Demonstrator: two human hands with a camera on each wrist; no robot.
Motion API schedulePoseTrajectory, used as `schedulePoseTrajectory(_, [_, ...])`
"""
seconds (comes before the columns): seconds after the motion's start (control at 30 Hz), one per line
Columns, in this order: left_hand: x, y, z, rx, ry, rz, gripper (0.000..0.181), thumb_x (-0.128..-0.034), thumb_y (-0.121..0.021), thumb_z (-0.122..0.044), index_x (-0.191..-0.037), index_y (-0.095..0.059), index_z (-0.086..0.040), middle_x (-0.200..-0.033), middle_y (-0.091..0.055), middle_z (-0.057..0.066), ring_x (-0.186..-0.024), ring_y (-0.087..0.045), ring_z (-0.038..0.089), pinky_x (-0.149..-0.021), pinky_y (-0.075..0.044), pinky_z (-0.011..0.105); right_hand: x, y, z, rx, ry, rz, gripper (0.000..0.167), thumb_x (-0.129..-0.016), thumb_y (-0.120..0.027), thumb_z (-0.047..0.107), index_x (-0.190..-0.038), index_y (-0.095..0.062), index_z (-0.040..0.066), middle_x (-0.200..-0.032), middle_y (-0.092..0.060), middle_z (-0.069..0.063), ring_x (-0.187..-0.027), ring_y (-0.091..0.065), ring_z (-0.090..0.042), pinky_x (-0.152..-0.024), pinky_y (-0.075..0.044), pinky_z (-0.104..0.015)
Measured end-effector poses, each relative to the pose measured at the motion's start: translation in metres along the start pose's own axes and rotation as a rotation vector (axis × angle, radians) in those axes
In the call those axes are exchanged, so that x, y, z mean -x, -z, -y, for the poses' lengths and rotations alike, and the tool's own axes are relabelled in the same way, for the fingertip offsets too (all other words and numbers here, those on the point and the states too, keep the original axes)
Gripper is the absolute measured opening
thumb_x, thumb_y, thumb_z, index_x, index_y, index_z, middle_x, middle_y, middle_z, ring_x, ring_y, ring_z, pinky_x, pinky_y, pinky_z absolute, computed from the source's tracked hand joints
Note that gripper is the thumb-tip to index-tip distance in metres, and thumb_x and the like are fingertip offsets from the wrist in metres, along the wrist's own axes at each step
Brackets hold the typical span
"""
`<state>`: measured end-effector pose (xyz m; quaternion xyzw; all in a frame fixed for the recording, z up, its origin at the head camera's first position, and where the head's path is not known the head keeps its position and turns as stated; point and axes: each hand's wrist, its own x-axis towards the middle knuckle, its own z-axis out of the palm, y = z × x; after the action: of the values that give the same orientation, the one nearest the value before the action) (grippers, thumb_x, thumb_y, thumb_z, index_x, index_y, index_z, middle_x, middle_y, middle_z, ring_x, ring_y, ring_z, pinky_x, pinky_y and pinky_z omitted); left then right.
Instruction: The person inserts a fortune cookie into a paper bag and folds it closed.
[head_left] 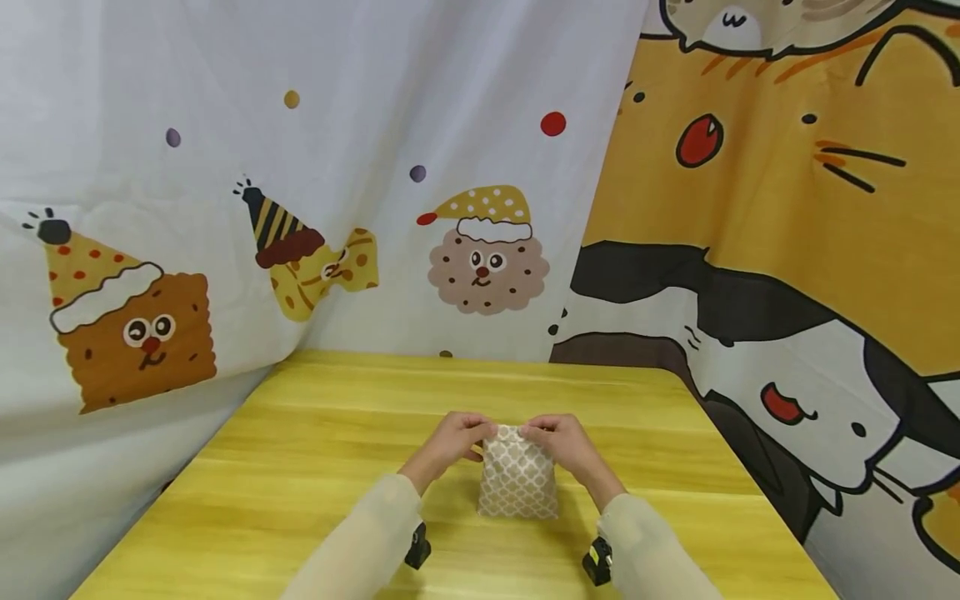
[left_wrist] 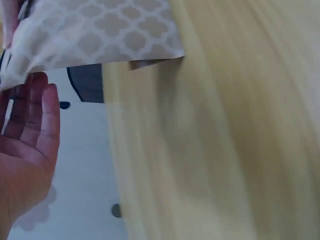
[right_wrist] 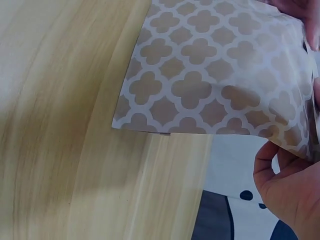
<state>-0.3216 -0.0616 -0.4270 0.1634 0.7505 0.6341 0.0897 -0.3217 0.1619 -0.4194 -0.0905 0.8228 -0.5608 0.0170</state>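
Observation:
A small tan paper bag [head_left: 517, 479] with a white quatrefoil lattice stands upright on the table. At its upper left corner my left hand [head_left: 456, 440] pinches the rim between thumb and fingers. My right hand [head_left: 567, 443] pinches the upper right corner in the same way. In the left wrist view, the bag [left_wrist: 115, 35] rises above the left hand [left_wrist: 30, 150], whose lower fingers extend beside it. The right wrist view has the bag's broad patterned side [right_wrist: 195, 90] and the right hand [right_wrist: 292, 187] at its top edge. What the bag contains is hidden.
The yellow wood-grain table [head_left: 337, 500] extends around the bag. Behind it hangs a white curtain [head_left: 360, 125] printed with cartoon cookies, and a cartoon cat print [head_left: 750, 208] covers the right side. Small black devices [head_left: 417, 546] sit at both wrists.

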Motion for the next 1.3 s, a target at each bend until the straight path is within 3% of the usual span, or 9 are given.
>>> schedulePoseTrajectory(0.13, [-0.004,-0.003,-0.009,-0.127,-0.038,-0.014,0.025,-0.0964,-0.067,-0.032,-0.108,-0.074,-0.011,-0.101,-0.069,0.001,-0.087,-0.061,0.017,-0.076,-0.055,0.043,0.0,-0.003,0.001,-0.005,0.022,0.003,0.017,-0.094,-0.071,0.022,-0.093,-0.078,0.007,-0.092,-0.07,-0.005,-0.074,-0.055,-0.018,-0.064,-0.047,-0.032])
schedulePoseTrajectory(0.3, [-0.003,-0.009,-0.014,-0.234,-0.096,-0.074,0.011,-0.0951,-0.069,-0.02,-0.089,-0.076,-0.014,-0.089,-0.069,-0.003,-0.076,-0.056,0.014,-0.068,-0.049,0.032,0.0,-0.008,0.004,0.028,0.035,0.016,0.018,-0.094,-0.071,0.025,-0.094,-0.078,0.008,-0.09,-0.07,-0.004,-0.076,-0.056,-0.017,-0.066,-0.048,-0.032])
schedulePoseTrajectory(0.53, [-0.001,-0.012,-0.012,-0.268,-0.127,-0.052,0.013,-0.0967,-0.067,-0.019,-0.087,-0.074,-0.014,-0.083,-0.068,-0.002,-0.072,-0.055,0.013,-0.066,-0.05,0.03,-0.001,-0.014,0.005,0.108,0.097,0.005,0.013,-0.093,-0.071,0.019,-0.089,-0.077,0.008,-0.083,-0.068,-0.002,-0.072,-0.056,-0.018,-0.061,-0.047,-0.031])
schedulePoseTrajectory(0.73, [-0.001,-0.011,-0.008,-0.254,-0.138,-0.125,0.013,-0.0959,-0.068,-0.018,-0.087,-0.075,-0.012,-0.079,-0.066,-0.003,-0.065,-0.05,0.012,-0.057,-0.044,0.026,-0.002,-0.013,0.006,0.112,0.09,-0.064,0.01,-0.09,-0.07,0.013,-0.084,-0.078,0.011,-0.081,-0.071,-0.001,-0.068,-0.058,-0.017,-0.059,-0.049,-0.031])
schedulePoseTrajectory(0.97, [-0.004,-0.008,-0.002,-0.244,-0.146,-0.192,0.012,-0.0947,-0.07,-0.019,-0.087,-0.075,-0.012,-0.08,-0.067,-0.003,-0.066,-0.052,0.012,-0.057,-0.045,0.026,0.004,0.008,0.0,0.164,0.042,-0.115,0.015,-0.085,-0.063,0.009,-0.083,-0.077,0.011,-0.083,-0.07,-0.001,-0.063,-0.051,-0.017,-0.055,-0.041,-0.03])
schedulePoseTrajectory(1.13, [-0.003,-0.004,0.0,-0.248,-0.145,-0.191,0.013,-0.0952,-0.069,-0.021,-0.089,-0.075,-0.012,-0.082,-0.067,-0.002,-0.067,-0.052,0.013,-0.06,-0.046,0.029,0.009,0.022,-0.01,0.124,0.024,-0.122,0.016,-0.089,-0.061,0.01,-0.085,-0.077,0.007,-0.082,-0.07,-0.005,-0.075,-0.063,-0.024,-0.068,-0.051,-0.037])
schedulePoseTrajectory(1.2, [-0.003,-0.002,-0.001,-0.245,-0.143,-0.195,0.013,-0.0954,-0.069,-0.021,-0.09,-0.076,-0.011,-0.083,-0.068,-0.002,-0.068,-0.052,0.013,-0.061,-0.047,0.029,0.01,0.025,-0.014,0.069,0.014,-0.132,0.018,-0.094,-0.062,0.014,-0.091,-0.077,0.004,-0.086,-0.071,-0.008,-0.08,-0.066,-0.027,-0.081,-0.053,-0.043])
schedulePoseTrajectory(1.3, [-0.001,0.0,-0.001,-0.236,-0.129,-0.219,0.012,-0.0947,-0.07,-0.019,-0.089,-0.076,-0.011,-0.083,-0.068,-0.002,-0.068,-0.054,0.013,-0.061,-0.048,0.029,0.011,0.024,-0.017,0.013,-0.006,-0.119,0.028,-0.097,-0.064,0.027,-0.11,-0.074,0.004,-0.1,-0.071,-0.009,-0.091,-0.067,-0.028,-0.095,-0.047,-0.054])
